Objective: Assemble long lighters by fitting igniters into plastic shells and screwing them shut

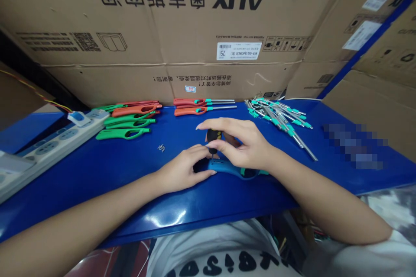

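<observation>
A blue gas lighter [227,168] lies on the blue table in front of me, its handle end to the left. My left hand [186,166] grips that end between thumb and fingers. My right hand [242,140] is closed around the short black handle of a screwdriver [212,138], held upright. Its shaft points down onto the lighter's handle; the tip's exact seat is too small to tell. The lighter's right part is partly hidden under my right wrist. Left of my hands lies a little pile of small screws [161,148].
Green lighter handles [123,133] and orange ones [134,109] lie at the left, beside a white power strip [55,145]. Two red lighters [190,111] with metal tubes lie at the back. Several loose metal tubes with teal parts [279,117] are heaped right. A cardboard wall [182,43] stands behind.
</observation>
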The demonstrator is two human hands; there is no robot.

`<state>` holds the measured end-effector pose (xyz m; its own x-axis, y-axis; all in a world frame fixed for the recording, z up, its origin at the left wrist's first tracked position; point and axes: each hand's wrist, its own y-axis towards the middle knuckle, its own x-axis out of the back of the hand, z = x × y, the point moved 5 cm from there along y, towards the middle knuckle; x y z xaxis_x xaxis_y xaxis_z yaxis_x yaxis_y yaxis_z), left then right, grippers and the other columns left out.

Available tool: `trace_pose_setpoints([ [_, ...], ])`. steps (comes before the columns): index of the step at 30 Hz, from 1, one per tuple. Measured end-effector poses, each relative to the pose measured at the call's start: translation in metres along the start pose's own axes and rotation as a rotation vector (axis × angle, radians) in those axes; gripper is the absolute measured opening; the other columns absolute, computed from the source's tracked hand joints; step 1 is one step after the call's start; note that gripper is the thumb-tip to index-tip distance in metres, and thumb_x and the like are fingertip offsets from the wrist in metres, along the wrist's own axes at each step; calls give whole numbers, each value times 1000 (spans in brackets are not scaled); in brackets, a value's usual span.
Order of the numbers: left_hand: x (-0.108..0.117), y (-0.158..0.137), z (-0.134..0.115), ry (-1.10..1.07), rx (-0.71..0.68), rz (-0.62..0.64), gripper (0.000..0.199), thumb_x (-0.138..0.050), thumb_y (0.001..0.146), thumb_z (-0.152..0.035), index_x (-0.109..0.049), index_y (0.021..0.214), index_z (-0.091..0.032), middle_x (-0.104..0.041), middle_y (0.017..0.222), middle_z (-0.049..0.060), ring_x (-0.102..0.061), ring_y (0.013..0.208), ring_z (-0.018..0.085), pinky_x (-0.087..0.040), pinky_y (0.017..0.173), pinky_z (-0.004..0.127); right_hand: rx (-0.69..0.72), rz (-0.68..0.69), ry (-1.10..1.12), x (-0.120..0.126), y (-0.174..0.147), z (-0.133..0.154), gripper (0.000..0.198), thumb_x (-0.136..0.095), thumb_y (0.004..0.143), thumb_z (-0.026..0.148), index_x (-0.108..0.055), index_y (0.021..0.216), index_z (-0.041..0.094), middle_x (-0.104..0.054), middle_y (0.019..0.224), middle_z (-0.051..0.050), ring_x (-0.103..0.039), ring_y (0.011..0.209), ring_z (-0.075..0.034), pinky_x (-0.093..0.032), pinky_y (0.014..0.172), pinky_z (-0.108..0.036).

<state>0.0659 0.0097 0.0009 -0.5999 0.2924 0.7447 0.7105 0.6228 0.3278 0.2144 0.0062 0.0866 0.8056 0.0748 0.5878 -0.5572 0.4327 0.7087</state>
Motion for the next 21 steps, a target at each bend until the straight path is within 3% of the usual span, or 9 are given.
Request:
trace_pose_setpoints([
  [7, -3, 0, -4, 21, 3, -34, 24, -70, 90, -27, -64, 110, -17, -70, 108, 8, -66, 103, 25, -54, 94, 40, 87, -4, -169, -3, -1, 6, 23, -61, 98, 30, -63, 117, 19, -73, 101, -5, -66, 79, -13, -50, 63, -24],
  [12, -2, 1, -4, 17, 0, -40, 24, -71, 89, -29, -63, 109, -17, -69, 112, 9, -65, 106, 27, -54, 95, 43, 76, 6, -184, -6, -2, 7, 23, -57, 100, 29, -61, 120, 20, -72, 104, -6, -67, 81, -14, -50, 62, -24],
  [21, -1, 1, -2, 23, 39, -18, 29, -70, 90, -32, -62, 115, -19, -67, 110, 8, -65, 103, 25, -54, 92, 40, 0, -42, -42, -8, -6, 0, 36, -51, 100, 22, -54, 135, 21, -70, 126, -8, -71, 105, -16, -59, 87, -28],
])
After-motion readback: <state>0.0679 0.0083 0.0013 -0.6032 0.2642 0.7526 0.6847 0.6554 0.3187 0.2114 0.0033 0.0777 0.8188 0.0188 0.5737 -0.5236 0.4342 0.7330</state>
